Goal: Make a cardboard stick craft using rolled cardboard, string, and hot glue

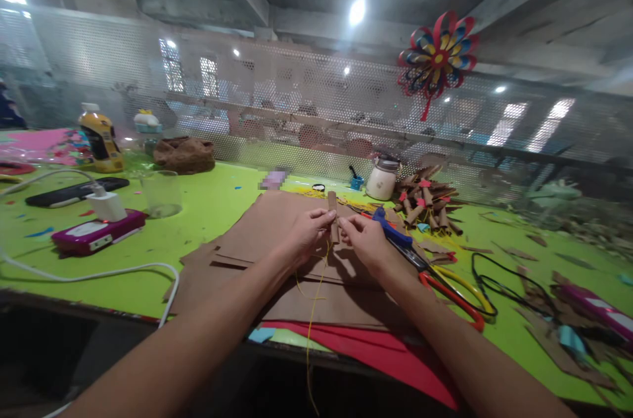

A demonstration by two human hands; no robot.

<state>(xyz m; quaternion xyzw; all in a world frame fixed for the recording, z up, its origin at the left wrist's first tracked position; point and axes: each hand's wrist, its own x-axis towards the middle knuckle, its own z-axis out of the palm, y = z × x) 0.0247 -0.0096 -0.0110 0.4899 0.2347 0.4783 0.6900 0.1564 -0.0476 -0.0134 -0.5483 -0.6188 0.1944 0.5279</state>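
Note:
My left hand (310,233) is closed, its thumb and fingers pinching a small brown rolled tube (332,200) that stands nearly upright. Close against the tube's right side is my right hand (366,238), its fingertips drawn together; whatever sits between them is too small to make out. From below the tube a thin yellow string (310,326) hangs down past the table's front edge. Both hands are above a stack of brown sheets (247,243). Just right of my right hand lies a blue tool (395,233), partly hidden, with orange and yellow handles (459,286) near it.
A heap of brown rolls (428,204) lies at the back right, beside a white jar (382,179). Red sheets (390,358) stick out under the brown stack. At left are a purple power bank (99,232), a clear cup (162,195), a white cable (148,266) and a bottle (101,140).

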